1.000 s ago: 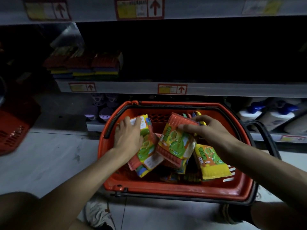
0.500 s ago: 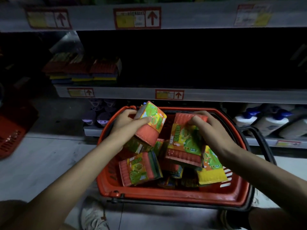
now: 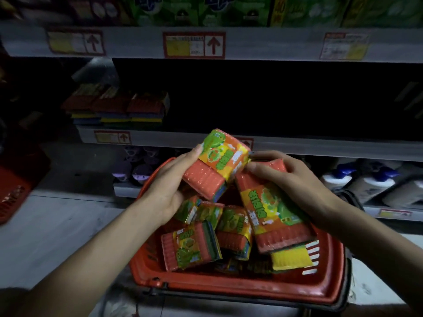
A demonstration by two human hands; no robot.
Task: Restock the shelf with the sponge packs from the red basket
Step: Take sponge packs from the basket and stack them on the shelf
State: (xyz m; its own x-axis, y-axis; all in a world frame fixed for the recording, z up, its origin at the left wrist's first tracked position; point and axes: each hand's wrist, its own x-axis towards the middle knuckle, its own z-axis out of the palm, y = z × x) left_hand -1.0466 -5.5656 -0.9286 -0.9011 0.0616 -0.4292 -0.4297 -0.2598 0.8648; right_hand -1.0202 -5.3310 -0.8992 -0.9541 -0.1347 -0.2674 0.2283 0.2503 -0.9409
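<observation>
One sponge pack [image 3: 217, 163] sits in the left hand [image 3: 169, 179], held tilted above the red basket [image 3: 229, 287], its fingers [image 3: 193, 154] curled round the orange end. A second pack [image 3: 272, 213] hangs lengthwise from the right hand [image 3: 286, 179], whose fingers [image 3: 258, 170] are curled over its top end. The two packs touch at their upper corners. Against half a second ago, both packs are higher out of the basket, the left one now reaching the edge of the middle shelf [image 3: 320, 147], and the view has tipped up to take in green boxes [image 3: 206, 10] on the top shelf. The basket stands on a pale floor [image 3: 57, 225] before dim store shelving. More loose packs [image 3: 190, 245] lie jumbled inside it. On the middle shelf, to the left, stacked sponge packs [image 3: 119, 106] lie flat in a row; the rest of that shelf is too dark to read. The bottom shelf carries purple items [image 3: 135, 165] and white bottles with blue caps [image 3: 357, 181]. Another red basket [image 3: 13, 191] shows at the far left.
</observation>
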